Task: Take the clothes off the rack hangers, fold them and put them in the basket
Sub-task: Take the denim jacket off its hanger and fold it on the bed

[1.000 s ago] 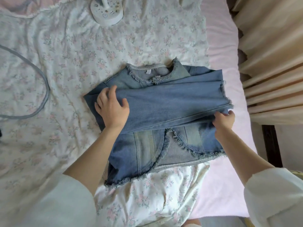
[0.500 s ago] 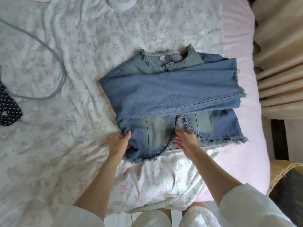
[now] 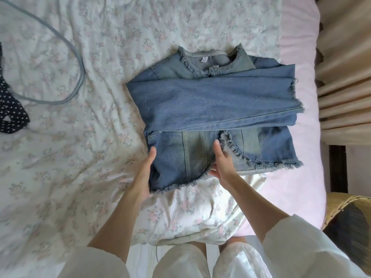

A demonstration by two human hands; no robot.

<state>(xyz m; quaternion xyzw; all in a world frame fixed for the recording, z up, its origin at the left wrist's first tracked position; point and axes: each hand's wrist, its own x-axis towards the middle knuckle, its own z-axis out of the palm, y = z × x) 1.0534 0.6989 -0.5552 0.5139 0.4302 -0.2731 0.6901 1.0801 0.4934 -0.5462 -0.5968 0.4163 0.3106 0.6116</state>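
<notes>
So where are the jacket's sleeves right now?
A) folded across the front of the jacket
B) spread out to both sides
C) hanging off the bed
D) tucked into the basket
A: the sleeves lie folded across the front of the jacket.

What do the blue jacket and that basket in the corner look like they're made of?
The jacket looks like washed blue denim: a diagonal weave, visible seams and frayed, fringed edges at hem and neckline. The basket appears to be woven wicker or straw, pale yellow and matte, though only its rim shows, so that's less certain.
</notes>
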